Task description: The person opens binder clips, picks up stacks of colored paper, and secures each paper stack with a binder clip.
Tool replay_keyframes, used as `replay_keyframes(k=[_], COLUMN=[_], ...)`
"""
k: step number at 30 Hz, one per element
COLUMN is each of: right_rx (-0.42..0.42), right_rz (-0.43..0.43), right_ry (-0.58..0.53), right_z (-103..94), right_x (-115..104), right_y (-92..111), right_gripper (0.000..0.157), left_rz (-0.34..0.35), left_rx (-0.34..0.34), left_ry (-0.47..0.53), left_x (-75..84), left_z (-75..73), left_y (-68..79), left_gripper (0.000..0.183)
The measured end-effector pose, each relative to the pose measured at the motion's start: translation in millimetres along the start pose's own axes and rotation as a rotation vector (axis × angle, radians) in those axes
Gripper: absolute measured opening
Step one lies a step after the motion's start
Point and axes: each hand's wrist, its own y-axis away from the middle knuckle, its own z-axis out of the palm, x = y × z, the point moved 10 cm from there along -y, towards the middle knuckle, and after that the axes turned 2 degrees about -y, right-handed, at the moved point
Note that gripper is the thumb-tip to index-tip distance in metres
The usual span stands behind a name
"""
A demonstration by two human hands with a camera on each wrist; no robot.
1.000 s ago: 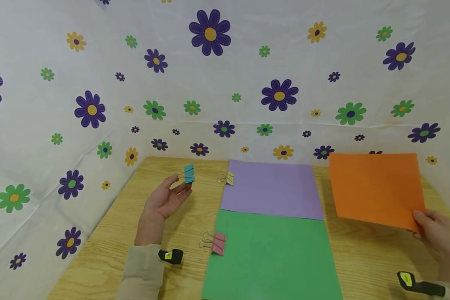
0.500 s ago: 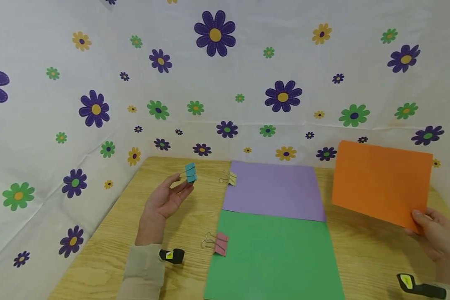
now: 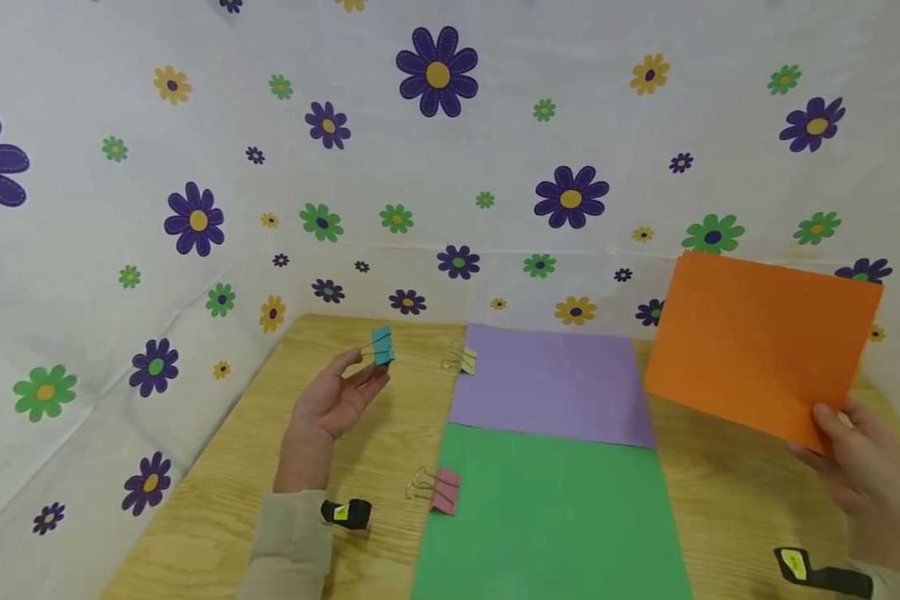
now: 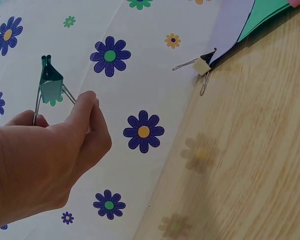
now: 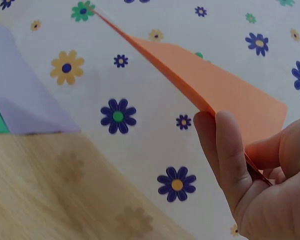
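My left hand (image 3: 339, 402) pinches a teal binder clip (image 3: 382, 346) by its wire handles, raised over the left of the table. In the left wrist view the teal clip (image 4: 51, 87) points up, its wire handles spread down to the fingers. Orange paper (image 3: 761, 342) is held up at its lower right corner by my right hand (image 3: 862, 458), thumb in front and fingers behind. Its edge looks thick in the right wrist view, where the orange paper (image 5: 210, 85) is seen almost edge-on; I cannot tell how many sheets there are.
Purple paper (image 3: 551, 383) and green paper (image 3: 555, 517) lie on the wooden table (image 3: 217, 500). A yellow binder clip (image 3: 468, 360) sits on the purple paper's left edge, a pink binder clip (image 3: 446, 492) on the green's. A flowered cloth (image 3: 330, 75) hangs behind and at the left.
My right hand has lifted the orange paper, which now tilts with its left side lower and has come slightly left. My left hand keeps its pinch on the teal binder clip, almost still.
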Motion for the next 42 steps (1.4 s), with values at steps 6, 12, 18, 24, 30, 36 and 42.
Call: replay_keyframes(k=[6,12,18,24,30,36,42], right_rx=[0.030,0.084,0.118,0.102,-0.005,0.021,0.045], right_rz=[0.000,-0.040,-0.081,-0.156,-0.193,-0.159,-0.134], right_ry=[-0.074,-0.121,-0.096,-0.099,-0.118,-0.116,-0.101], right_z=[21.9,32.3,35.4,29.7,42.3,46.1,44.4], right_x=[0.5,-2.8,-9.6,-22.6,-27.4,-21.5,-19.9], right_y=[-2.4,2.4,7.5,12.8,8.1,4.7,3.0], right_gripper=[0.028,0.036,0.037,0.026,0.026,0.036,0.040], left_rz=[0.003,0.008,0.003,-0.014,-0.006,-0.009,0.007], left_rx=[0.005,-0.043,-0.078,-0.098,-0.107,-0.103,-0.090], left_ry=[0.019,0.014,0.006,0.015,0.012,0.014,-0.005], left_x=[0.4,1.1,2.3,1.3,4.6,6.3,8.0], left_z=[-4.6,1.7,9.4,16.2,18.6,19.9,20.9], left_y=[1.9,4.3,6.9,9.1,11.0,12.4,12.9], left_gripper=[0.011,0.010,0.013,0.017,0.017,0.017,0.019])
